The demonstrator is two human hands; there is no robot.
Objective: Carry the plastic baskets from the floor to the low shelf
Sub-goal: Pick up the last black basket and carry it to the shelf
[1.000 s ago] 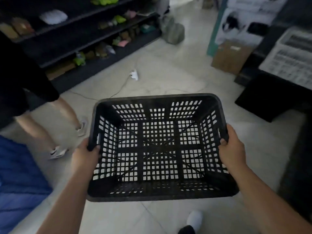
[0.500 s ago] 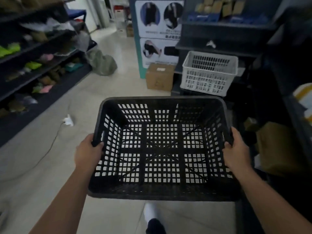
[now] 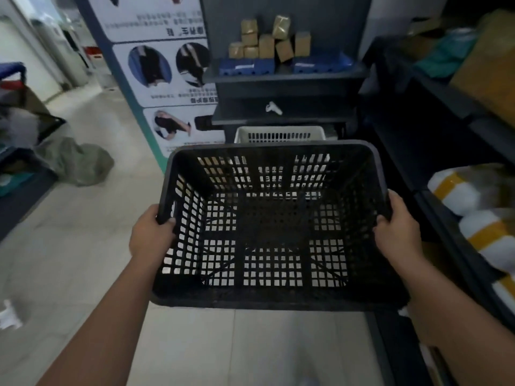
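Got a lumpy grey-green sack slumped on the tiled floor way over on the left. Next to that, looking at a tall poster panel with pics of dark clothing, standing upright right beside a dark shelf unit. Gripping the black plastic basket by its left rim with the left hand, with fingers curled over the edge. Holding it up off the floor, roughly level, open side up, pretty much dead centre and right in front of that shelf unit. Can just spot a white basket peeking out behind the black one's far rim, tucked low in the shelf unit. Higher up, seeing a messy pile of brown boxes above a row of blue boxes. Same deal with the right hand, clamped round the right rim. Further right, noticing white-and-yellow rolls lying on another dark rack
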